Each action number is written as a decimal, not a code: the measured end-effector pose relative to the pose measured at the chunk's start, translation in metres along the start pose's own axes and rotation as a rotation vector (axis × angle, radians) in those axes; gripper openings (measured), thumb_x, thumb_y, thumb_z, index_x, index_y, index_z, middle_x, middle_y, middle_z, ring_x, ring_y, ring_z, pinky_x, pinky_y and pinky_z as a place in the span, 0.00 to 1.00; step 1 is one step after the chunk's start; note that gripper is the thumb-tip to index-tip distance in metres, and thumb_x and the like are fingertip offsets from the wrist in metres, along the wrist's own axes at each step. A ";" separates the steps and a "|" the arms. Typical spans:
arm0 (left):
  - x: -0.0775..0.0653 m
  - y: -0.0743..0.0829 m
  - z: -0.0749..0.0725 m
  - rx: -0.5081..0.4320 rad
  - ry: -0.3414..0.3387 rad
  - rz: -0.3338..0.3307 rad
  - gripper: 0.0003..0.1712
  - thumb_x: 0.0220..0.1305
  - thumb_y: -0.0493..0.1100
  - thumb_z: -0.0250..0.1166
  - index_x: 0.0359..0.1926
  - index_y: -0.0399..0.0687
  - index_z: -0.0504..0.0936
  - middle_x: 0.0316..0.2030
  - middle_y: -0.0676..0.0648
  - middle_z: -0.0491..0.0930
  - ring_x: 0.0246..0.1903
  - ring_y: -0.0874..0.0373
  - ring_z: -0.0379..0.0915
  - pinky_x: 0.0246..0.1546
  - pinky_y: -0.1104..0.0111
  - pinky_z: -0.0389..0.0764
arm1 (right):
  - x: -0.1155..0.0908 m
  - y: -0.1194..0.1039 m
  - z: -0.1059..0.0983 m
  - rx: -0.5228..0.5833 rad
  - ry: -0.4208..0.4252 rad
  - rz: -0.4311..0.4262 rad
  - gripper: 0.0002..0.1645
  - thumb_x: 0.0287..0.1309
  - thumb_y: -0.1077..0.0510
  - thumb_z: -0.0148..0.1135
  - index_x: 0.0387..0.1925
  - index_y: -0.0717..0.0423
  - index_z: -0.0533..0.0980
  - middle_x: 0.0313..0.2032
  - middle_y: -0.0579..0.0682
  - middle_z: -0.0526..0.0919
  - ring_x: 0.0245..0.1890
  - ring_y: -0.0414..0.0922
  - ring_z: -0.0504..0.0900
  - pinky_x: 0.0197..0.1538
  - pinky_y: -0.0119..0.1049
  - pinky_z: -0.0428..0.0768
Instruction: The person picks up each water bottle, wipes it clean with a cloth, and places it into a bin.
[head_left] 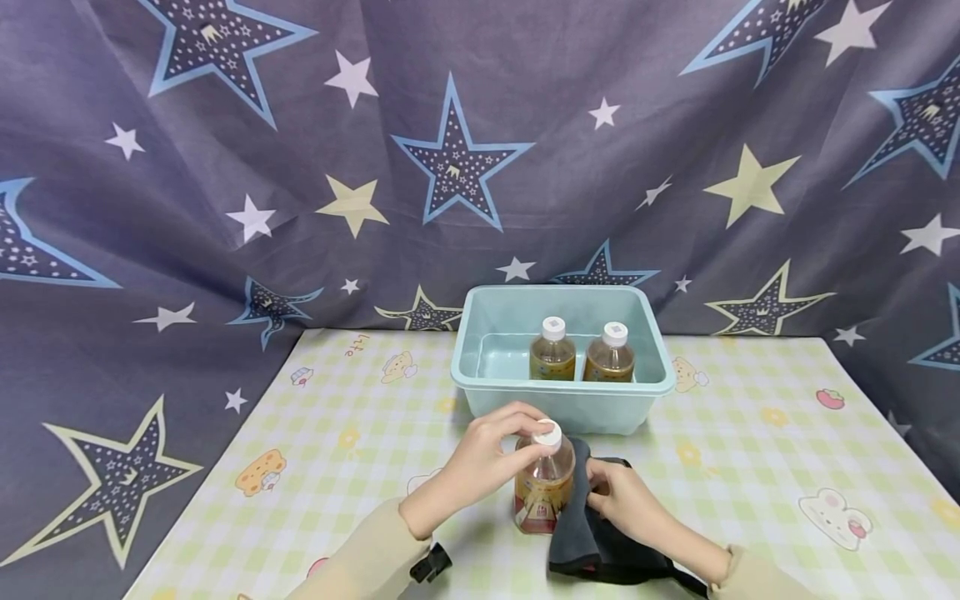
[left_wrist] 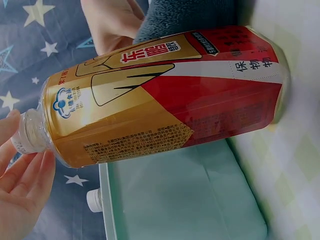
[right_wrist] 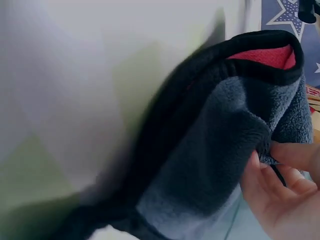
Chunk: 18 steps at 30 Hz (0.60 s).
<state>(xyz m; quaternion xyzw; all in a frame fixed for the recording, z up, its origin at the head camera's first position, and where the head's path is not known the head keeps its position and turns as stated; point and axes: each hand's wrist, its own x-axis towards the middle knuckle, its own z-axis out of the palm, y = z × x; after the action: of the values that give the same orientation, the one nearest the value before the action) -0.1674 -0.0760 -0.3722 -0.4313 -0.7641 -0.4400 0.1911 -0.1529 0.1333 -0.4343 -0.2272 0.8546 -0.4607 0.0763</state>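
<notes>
My left hand (head_left: 491,458) holds a drink bottle (head_left: 542,493) by its white cap (head_left: 549,435), fingers and thumb around it. The bottle stands upright on the table; its gold and red label (left_wrist: 165,95) faces the left wrist camera. With my right hand (head_left: 626,500) I pinch a dark grey plush cloth (head_left: 576,508) with black edging, pressed along the bottle's right side. A bit of red lining (right_wrist: 270,56) shows inside a fold of the cloth in the right wrist view.
Behind the hands stands a light blue plastic bin (head_left: 555,407) with two capped bottles, a left one (head_left: 552,358) and a right one (head_left: 609,362). A checked cloth (head_left: 750,467) covers the table. A star-patterned curtain (head_left: 570,192) hangs at the back.
</notes>
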 end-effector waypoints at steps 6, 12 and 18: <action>0.000 -0.001 0.000 0.005 0.006 0.008 0.07 0.52 0.39 0.64 0.34 0.44 0.80 0.37 0.50 0.77 0.31 0.67 0.74 0.33 0.80 0.76 | -0.001 0.002 0.003 -0.014 0.003 0.014 0.10 0.46 0.74 0.54 0.23 0.57 0.68 0.22 0.47 0.77 0.16 0.37 0.74 0.17 0.29 0.73; 0.000 -0.001 0.000 0.001 0.006 0.002 0.06 0.52 0.39 0.65 0.34 0.44 0.80 0.37 0.50 0.77 0.31 0.66 0.75 0.34 0.80 0.76 | -0.002 -0.002 0.001 -0.032 0.016 0.004 0.12 0.44 0.75 0.54 0.21 0.57 0.67 0.21 0.46 0.75 0.17 0.35 0.73 0.18 0.28 0.72; 0.000 0.000 0.001 -0.023 0.009 -0.018 0.06 0.52 0.39 0.65 0.33 0.44 0.80 0.37 0.50 0.77 0.32 0.65 0.75 0.34 0.79 0.76 | -0.005 -0.016 -0.010 -0.050 0.042 0.004 0.11 0.45 0.74 0.55 0.23 0.57 0.69 0.22 0.45 0.77 0.21 0.34 0.73 0.22 0.28 0.72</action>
<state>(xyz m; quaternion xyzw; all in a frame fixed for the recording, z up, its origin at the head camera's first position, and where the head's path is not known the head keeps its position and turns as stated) -0.1676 -0.0756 -0.3728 -0.4244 -0.7621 -0.4524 0.1858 -0.1467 0.1352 -0.4160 -0.2179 0.8678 -0.4434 0.0536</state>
